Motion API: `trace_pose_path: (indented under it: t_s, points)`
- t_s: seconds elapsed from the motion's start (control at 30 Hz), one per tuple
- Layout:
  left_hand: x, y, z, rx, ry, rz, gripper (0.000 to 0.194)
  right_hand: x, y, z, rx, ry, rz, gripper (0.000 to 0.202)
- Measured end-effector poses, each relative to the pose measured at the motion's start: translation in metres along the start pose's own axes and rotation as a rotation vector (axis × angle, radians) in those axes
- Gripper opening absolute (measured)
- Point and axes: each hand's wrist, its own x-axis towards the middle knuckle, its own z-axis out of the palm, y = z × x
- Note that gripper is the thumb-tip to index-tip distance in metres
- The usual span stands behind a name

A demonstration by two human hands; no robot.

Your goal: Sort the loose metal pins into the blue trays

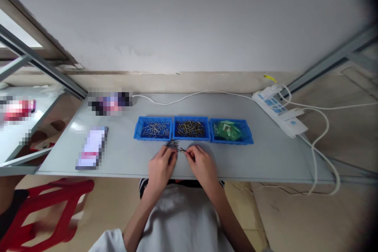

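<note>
Just in front of the blue bins, my left hand (161,165) and my right hand (202,164) face each other close together, both with fingers pinched. A thin, dark metal rod with a goldish part (182,150) bridges the small gap between my fingertips. Whether it is one piece or two is too small to tell. Several thin dark rods (173,143) show just beyond my left fingertips, by the bins; I cannot tell whether they lie on the table or are in that hand. The left bin (137,130) holds silvery rods, the middle bin (191,138) dark and goldish ones.
The right-hand bin (249,136) contains green plastic packets (228,130). Left on the grey table (124,161) lies a phone (91,147), with a blurred-out object (112,103) behind it. A power strip (280,112) with white cables is at right. A red stool (66,208) and another person's leg are lower left.
</note>
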Motion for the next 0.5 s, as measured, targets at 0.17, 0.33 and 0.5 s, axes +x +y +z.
trace_pose_path:
  t_s: [0.17,0.33,0.5]
  points:
    - [0.0032,0.0008,-0.0037,-0.017,-0.026,0.008,0.015,0.0001,0.0019,0.0002,-0.003,0.004,0.005,0.02]
    - [0.003,-0.0033,-0.0089,-0.041,-0.007,-0.03,0.013,-0.0009,0.0056,-0.0016,0.044,0.033,0.02,0.019]
    - [0.0006,0.0019,-0.0084,-0.119,0.031,-0.032,0.015,-0.0026,0.0007,-0.0053,0.138,0.066,0.014,0.017]
